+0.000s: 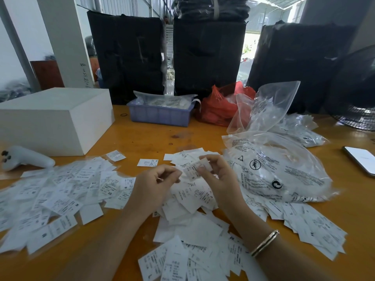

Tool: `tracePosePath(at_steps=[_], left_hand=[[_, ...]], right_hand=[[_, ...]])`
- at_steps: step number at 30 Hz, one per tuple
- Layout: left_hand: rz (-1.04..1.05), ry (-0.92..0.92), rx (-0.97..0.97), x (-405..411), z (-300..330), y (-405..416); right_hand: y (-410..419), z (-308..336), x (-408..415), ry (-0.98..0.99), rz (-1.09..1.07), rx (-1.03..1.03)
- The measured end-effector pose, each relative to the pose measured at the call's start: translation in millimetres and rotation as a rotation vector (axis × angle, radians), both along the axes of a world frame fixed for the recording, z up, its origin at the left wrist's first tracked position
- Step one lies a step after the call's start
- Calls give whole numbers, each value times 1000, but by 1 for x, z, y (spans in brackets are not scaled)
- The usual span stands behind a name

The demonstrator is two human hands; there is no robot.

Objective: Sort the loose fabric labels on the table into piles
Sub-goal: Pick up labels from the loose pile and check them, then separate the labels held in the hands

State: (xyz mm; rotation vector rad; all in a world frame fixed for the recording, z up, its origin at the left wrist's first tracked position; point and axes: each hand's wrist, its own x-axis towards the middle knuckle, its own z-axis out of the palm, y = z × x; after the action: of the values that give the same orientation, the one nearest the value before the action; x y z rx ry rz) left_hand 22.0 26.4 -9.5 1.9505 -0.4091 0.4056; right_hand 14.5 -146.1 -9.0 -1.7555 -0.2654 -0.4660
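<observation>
Several white fabric labels with black print lie scattered over the orange table (146, 138). A broad heap of labels (50, 195) spreads on the left, another heap (192, 250) lies near the front, and a smaller pile (188, 155) sits behind my hands. My right hand (217, 175) pinches one label (193, 169) between thumb and fingers above the middle of the table. My left hand (156, 185) is just left of it, fingers curled, its fingertips meeting the label's left edge. One single label (147, 162) lies apart, beyond my left hand.
A white box (54, 118) and a white controller (24, 159) sit at the left. A blue tray (160, 112), a red bag (219, 106) and clear plastic bags (276, 169) stand behind and to the right. A phone (361, 159) lies at the right edge.
</observation>
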Motion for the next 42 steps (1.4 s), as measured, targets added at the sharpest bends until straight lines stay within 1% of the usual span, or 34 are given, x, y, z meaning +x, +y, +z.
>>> tracePosePath(at_steps=[4,7,10,17,22,26,28,34,42], left_hand=[[-23,-26,24,1,0,-1],[-49,-27,43,1,0,-1],[-76,-25,39,0,1,-1],[-122,2,31,0,0,-3],[-168,45,-12,-1,0,-4],[-151,67,-42,0,1,-4],[-138,72,-44,1,0,-3],[-138,67,-40,1,0,-2],[-145,73,-54,1,-1,-1]], right_hand=[[0,0,1,25,50,198],[1,0,1,14,72,393],[3,1,0,27,94,488],[7,3,1,25,142,506],[7,4,1,68,191,497],[7,1,1,92,245,468],[7,1,1,96,260,494],[5,0,5,82,203,605],[2,-2,8,110,147,589]])
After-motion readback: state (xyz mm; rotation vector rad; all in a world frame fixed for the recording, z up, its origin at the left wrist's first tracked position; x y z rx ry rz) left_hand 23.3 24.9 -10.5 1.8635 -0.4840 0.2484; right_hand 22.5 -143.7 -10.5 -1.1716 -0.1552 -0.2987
